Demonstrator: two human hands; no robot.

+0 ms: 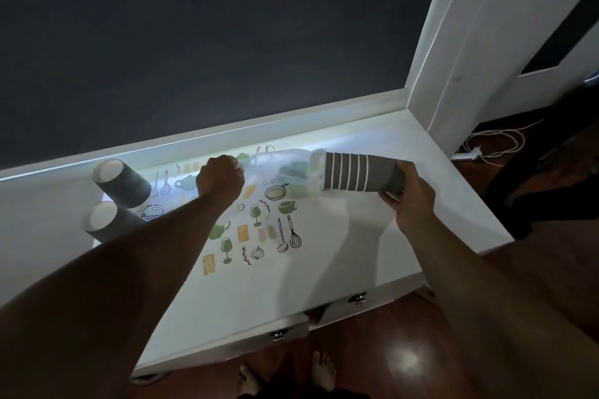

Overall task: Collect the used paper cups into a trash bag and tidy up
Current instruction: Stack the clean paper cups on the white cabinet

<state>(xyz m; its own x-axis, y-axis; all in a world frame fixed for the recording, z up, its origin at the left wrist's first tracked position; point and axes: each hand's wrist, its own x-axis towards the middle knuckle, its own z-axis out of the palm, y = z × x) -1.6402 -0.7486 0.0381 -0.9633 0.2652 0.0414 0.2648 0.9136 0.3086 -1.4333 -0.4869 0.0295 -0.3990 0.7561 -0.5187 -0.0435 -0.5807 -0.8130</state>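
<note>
Paper cups: nested stack of dark grey ones (359, 175) held horizontal above the white counter (356, 236), rims pointing left, several white rim lines visible along the stack. Right hand (410, 194) grips the stack at its base end, fingers curled under, thumb on top. Open end of the stack sits at or just inside the mouth of a clear plastic trash bag (282, 165); bag is blown out by the light, so can't tell how far in the cups go. Left hand (220, 180) is fisted, pinching the bag's other end, bag stretched roughly level between both hands. Two more dark paper cups stand upside down at the counter's left, well apart from the hands: one near the back edge (121, 183), one in front of it (108, 223), nearly touching. Counter mat printed with kitchen utensil drawings (259, 236) lies under the bag. White cable (492, 142) on the wood floor at right. Bare feet (288, 372) at bottom.
</note>
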